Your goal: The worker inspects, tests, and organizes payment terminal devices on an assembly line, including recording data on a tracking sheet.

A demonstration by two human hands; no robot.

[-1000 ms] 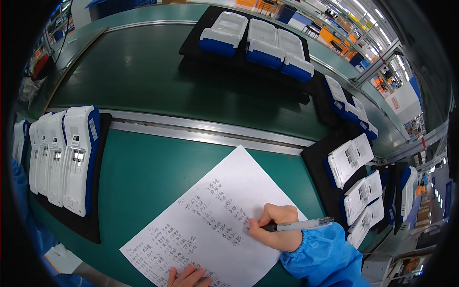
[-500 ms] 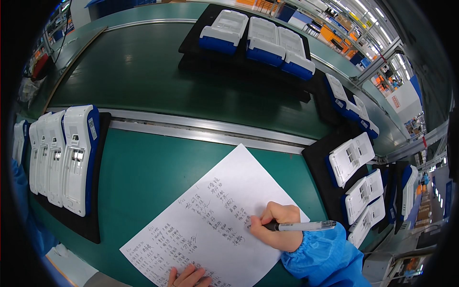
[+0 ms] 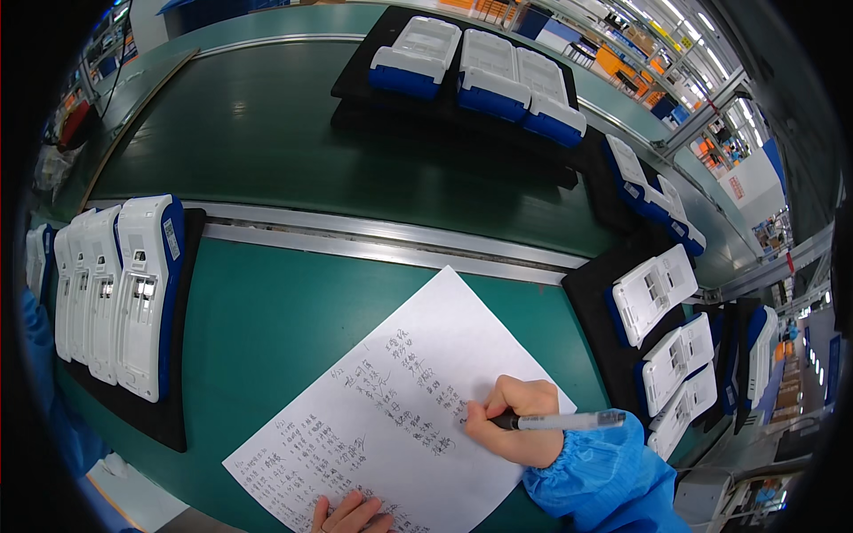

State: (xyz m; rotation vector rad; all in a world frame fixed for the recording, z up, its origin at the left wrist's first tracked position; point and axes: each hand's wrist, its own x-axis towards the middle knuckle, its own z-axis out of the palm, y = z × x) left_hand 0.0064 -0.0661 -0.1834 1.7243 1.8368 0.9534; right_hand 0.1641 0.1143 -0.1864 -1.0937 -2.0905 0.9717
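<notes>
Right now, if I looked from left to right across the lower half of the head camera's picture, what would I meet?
A row of white devices, the left hand resting on the paper, the right hand holding a pen, three more devices on a black mat.

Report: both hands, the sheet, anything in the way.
Right hand gripping pen over sheet. Left hand resting on sheet's lower part. White-and-blue devices apart, none on sheet.

White paper, black-and-clear pen, blue sleeve; green worktop, white-and-blue devices
</notes>
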